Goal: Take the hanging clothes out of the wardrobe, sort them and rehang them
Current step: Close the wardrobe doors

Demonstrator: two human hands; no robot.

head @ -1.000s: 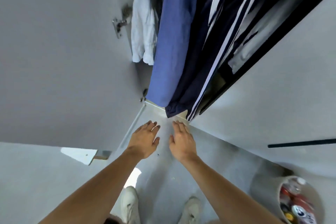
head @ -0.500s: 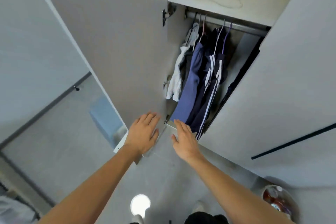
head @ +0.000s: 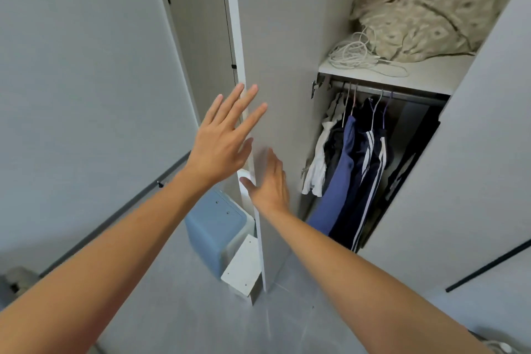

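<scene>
The wardrobe stands open on its left side, its grey door (head: 287, 37) swung out toward me. Several garments hang on hangers from the rail (head: 402, 94): a white one (head: 317, 169), a blue one (head: 334, 181) and a dark navy one with white stripes (head: 370, 178). My left hand (head: 222, 140) is raised with fingers spread straight at the door's front edge, holding nothing. My right hand (head: 271, 184) lies flat against the door's inner face, fingers straight, well left of the clothes.
A shelf (head: 431, 73) above the rail carries a coiled white cable (head: 356, 56) and a crumpled patterned duvet (head: 431, 23). A blue plastic bin (head: 215, 227) and a white board (head: 242, 267) stand on the floor behind the door. The wardrobe's right door (head: 474, 181) is closed.
The view has tilted up from the floor to the wardrobe's upper part. Both hands rose from near the wardrobe's base to the door's edge, still empty.
</scene>
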